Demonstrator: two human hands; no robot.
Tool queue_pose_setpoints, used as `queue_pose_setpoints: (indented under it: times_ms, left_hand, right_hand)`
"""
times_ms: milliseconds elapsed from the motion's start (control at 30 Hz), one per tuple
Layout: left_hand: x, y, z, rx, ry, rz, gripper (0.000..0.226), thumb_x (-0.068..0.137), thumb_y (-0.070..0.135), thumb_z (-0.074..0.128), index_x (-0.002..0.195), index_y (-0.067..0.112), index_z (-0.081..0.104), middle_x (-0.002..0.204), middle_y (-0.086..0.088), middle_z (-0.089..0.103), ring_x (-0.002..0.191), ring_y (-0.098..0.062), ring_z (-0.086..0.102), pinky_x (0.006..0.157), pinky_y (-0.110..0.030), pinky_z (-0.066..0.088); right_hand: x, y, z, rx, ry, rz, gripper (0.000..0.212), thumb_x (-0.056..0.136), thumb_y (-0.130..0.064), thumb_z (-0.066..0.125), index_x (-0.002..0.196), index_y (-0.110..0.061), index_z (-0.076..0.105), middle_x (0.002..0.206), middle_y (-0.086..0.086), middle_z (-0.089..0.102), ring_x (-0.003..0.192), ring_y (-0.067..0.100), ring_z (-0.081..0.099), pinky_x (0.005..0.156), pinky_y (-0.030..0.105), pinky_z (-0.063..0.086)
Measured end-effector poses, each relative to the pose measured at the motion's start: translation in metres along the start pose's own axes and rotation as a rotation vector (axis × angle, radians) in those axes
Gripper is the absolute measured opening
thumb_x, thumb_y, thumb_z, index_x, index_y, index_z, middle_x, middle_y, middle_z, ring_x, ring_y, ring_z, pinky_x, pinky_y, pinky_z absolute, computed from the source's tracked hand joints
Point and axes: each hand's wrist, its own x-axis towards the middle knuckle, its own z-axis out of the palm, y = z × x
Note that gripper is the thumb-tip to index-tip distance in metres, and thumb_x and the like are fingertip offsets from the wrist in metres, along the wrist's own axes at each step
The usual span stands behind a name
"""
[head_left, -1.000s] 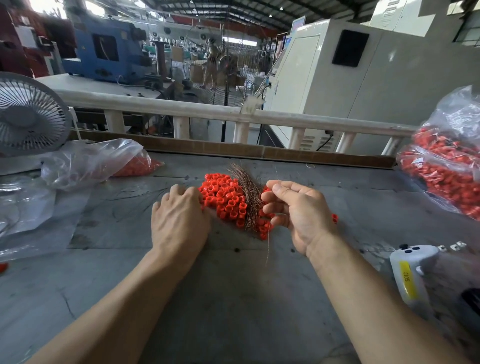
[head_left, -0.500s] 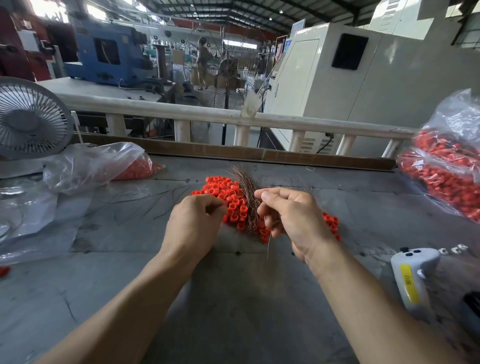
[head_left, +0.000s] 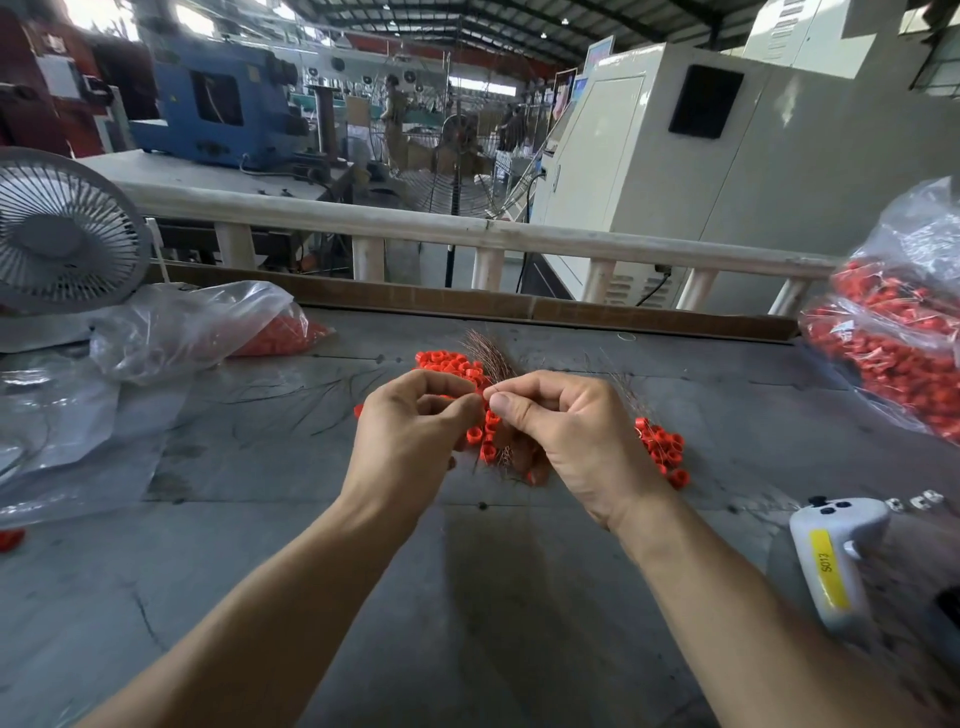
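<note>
A heap of small red plastic rings (head_left: 447, 361) lies on the grey table (head_left: 467, 597), with a bundle of thin copper wires (head_left: 488, 353) lying across it. A smaller cluster of red rings (head_left: 665, 452) sits to the right. My left hand (head_left: 415, 431) and my right hand (head_left: 566, 431) meet fingertip to fingertip just above the heap. A little red shows inside my left hand's thumb-and-forefinger pinch, which looks like one ring. A thin copper wire is pinched between the thumb and forefinger of my right hand. My fingers hide where the two pieces meet.
A clear bag with red rings (head_left: 208, 327) and loose plastic sheeting (head_left: 52, 415) lie at the left, beside a grey fan (head_left: 62, 234). A full bag of red parts (head_left: 893, 343) stands at the right edge. A white handheld controller (head_left: 831, 561) lies at the front right. A railing (head_left: 467, 228) borders the far side.
My left hand lifted off the heap with its fingers curled and moved right. My right hand closed in, so both pinches now touch above the heap.
</note>
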Motion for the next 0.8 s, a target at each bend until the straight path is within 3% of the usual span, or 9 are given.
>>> queue_pose_setpoints:
  times_ms: [100,300,567,800]
  left_hand:
    - [-0.001,0.003,0.002,-0.042,-0.016,0.007,0.009,0.087,0.020,0.081,0.094,0.018,0.077,0.076,-0.007,0.075,0.061,-0.012,0.064,0.058,-0.029,0.056]
    - [-0.005,0.007,0.005,-0.144,-0.030,0.031,0.017,0.088,0.007,0.077,0.104,0.014,0.077,0.083,-0.006,0.078,0.070,-0.014,0.070,0.069,-0.029,0.060]
    - [-0.008,0.013,0.006,-0.259,-0.097,0.031,0.023,0.091,-0.003,0.069,0.108,0.011,0.076,0.083,-0.007,0.072,0.072,-0.013,0.066,0.064,-0.024,0.058]
    - [-0.010,0.016,0.005,-0.286,-0.137,0.015,0.022,0.093,0.000,0.067,0.107,0.013,0.076,0.080,0.000,0.074,0.067,-0.006,0.066,0.061,-0.019,0.054]
  right_hand:
    - [0.000,-0.002,0.000,0.041,0.020,-0.003,0.008,0.095,-0.019,0.073,0.093,-0.019,0.081,0.065,0.002,0.070,0.049,0.015,0.062,0.042,0.026,0.045]
    - [0.000,-0.003,-0.002,0.055,0.032,-0.034,0.010,0.097,-0.022,0.072,0.093,-0.019,0.080,0.063,0.004,0.064,0.047,0.014,0.050,0.040,0.021,0.037]
    - [0.002,-0.004,-0.005,0.049,0.049,-0.079,0.016,0.100,-0.029,0.067,0.094,-0.022,0.080,0.057,-0.001,0.051,0.056,0.017,0.042,0.047,0.019,0.035]
    - [0.001,-0.007,-0.005,0.049,0.045,-0.104,0.015,0.097,-0.030,0.068,0.093,-0.019,0.078,0.057,0.000,0.054,0.054,0.014,0.044,0.048,0.019,0.036]
